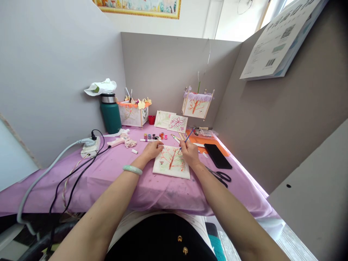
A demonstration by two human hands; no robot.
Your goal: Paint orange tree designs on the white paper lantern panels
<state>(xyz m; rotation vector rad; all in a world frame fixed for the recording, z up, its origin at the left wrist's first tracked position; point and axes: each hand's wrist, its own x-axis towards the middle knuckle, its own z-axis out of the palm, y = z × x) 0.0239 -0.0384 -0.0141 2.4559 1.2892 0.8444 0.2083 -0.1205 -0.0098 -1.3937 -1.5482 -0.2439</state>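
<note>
A white, square painted panel (pixel 170 172) lies flat on the table before me, with an orange-red tree and green and orange marks on it. At its upper left corner, my left hand (pixel 152 149) has its fingers bent and closed on the edge. My right hand (pixel 189 153) grips a thin blue paintbrush (pixel 191 134), tip down over the panel's upper right part. My fingers partly hide the brush tip. Small paint pots (pixel 154 136) stand just beyond the panel, beside a white marker (pixel 146 140) with purple ends.
Black scissors (pixel 221 176) and a black phone (pixel 217 156) lie on the right. A decorated lantern (pixel 196 106) hangs behind. Back left are a green bottle (pixel 111 116) and a decorated box (pixel 132 115). A pink glue gun (pixel 116 141) and power strip (pixel 91 146) lie left, with trailing cables.
</note>
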